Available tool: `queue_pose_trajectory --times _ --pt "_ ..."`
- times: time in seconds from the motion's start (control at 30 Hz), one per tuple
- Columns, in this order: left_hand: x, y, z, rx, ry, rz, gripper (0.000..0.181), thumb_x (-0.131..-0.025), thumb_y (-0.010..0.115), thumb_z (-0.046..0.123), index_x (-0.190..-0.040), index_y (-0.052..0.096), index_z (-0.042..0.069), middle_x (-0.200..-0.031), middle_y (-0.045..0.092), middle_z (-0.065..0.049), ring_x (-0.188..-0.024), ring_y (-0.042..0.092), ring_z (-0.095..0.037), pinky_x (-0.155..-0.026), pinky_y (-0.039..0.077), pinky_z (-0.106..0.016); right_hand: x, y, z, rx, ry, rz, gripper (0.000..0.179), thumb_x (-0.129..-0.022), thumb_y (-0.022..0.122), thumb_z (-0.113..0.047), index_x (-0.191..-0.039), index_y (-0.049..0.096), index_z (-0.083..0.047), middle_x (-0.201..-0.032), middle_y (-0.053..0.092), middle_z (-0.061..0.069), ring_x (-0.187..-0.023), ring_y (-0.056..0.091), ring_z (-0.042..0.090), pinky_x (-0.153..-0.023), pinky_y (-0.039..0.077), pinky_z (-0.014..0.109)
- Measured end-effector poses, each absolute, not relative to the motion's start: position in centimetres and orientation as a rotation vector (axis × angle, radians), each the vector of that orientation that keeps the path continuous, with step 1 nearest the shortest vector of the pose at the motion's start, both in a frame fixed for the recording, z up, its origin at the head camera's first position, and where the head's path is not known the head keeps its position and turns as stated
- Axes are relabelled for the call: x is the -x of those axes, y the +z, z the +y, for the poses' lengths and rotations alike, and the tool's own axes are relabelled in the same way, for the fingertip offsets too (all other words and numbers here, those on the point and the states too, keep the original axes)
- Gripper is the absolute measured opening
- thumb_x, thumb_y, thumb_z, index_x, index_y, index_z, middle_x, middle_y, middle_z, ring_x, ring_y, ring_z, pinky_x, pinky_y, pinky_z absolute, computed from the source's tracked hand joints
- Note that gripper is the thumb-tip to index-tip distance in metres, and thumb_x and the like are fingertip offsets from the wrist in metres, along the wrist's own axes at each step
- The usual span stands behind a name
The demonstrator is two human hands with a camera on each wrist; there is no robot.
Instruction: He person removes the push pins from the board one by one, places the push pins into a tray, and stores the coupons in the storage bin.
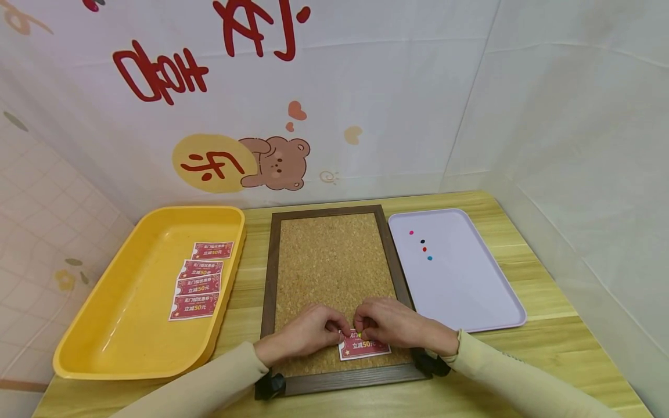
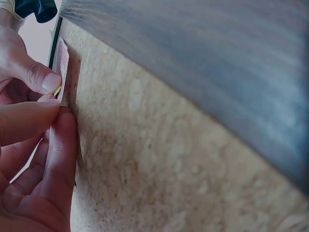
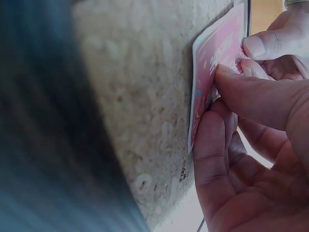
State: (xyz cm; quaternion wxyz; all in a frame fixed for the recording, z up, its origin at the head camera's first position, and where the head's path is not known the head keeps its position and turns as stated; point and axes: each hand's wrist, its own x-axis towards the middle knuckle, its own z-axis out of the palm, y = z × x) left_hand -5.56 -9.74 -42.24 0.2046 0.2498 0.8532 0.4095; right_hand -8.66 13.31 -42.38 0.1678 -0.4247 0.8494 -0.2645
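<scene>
A red coupon [image 1: 363,348] printed with a 50 lies along the lower part of a framed cork board [image 1: 334,261]. My left hand [image 1: 315,327] pinches its upper left edge between thumb and index finger; in the left wrist view, coupon edge and fingertips meet close over the cork. With curled fingers, my right hand [image 1: 389,320] pinches a small yellow pushpin [image 2: 57,91] at the coupon's upper edge. Most of that pin is hidden by the fingertips. In the right wrist view, the coupon [image 3: 224,43] stands slightly off the cork.
To the left, a yellow tray [image 1: 120,337] holds several more red coupons [image 1: 197,306]. A pale lilac tray [image 1: 465,290] at the right carries several small pins [image 1: 424,249] in pink, black, red and blue. The board's dark wooden frame [image 1: 360,378] borders the cork near the table's front.
</scene>
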Motion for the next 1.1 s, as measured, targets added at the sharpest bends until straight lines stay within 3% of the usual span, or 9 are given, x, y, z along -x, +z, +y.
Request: queue_pose_trajectory --times 0.7,1.1 --pt "5.79 -42.37 -9.73 -0.689 1.138 2.372 0.014 -0.088 0.075 -0.001 -0.092 0.079 0.012 -0.086 0.075 0.008 -0.072 0.057 0.002 -0.065 0.048 -0.022 9.13 -42.62 13.74 1.178 -0.771 2.374 0.014 -0.091 0.077 -0.008 -0.087 0.069 -0.019 -0.083 0.056 -0.015 -0.075 0.051 -0.001 -0.069 0.044 0.022" --pt "5.83 -42.45 -9.77 -0.672 1.128 2.377 0.015 -0.088 0.074 -0.001 -0.092 0.079 0.012 -0.086 0.074 0.01 -0.068 0.054 0.002 -0.062 0.045 -0.02 9.14 -42.77 13.8 1.206 -0.779 2.376 0.019 -0.089 0.078 -0.007 -0.084 0.068 -0.023 -0.083 0.056 -0.017 -0.077 0.051 -0.002 -0.071 0.043 0.021"
